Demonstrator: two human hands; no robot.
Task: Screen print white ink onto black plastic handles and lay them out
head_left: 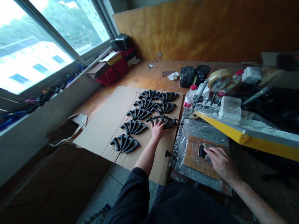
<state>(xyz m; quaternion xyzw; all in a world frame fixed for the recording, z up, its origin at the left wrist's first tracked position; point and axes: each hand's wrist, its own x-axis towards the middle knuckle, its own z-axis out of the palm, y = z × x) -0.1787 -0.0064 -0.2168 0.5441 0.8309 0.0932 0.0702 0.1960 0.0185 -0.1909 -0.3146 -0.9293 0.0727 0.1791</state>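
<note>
Several black fan-shaped parts (134, 127) with curved ribs lie in two columns on a flat cardboard sheet (98, 124). My left hand (158, 130) reaches over the near edge of the closest black fan-shaped part (169, 122) in the right column, its fingers closed down on the ribs. To the right, my right hand (219, 160) pinches a small block with a black face (202, 151). That block rests on a brown wooden board (193, 160), which lies on a grey metal plate (184, 133). The fingertips partly hide the block.
A yellow-edged frame (224, 129) juts over the bench at right, carrying a white block (230, 107). Behind stand a red-capped bottle (190, 96), two black cans (187, 77) and a tape roll (219, 80). Red and dark boxes (114, 70) line the window side.
</note>
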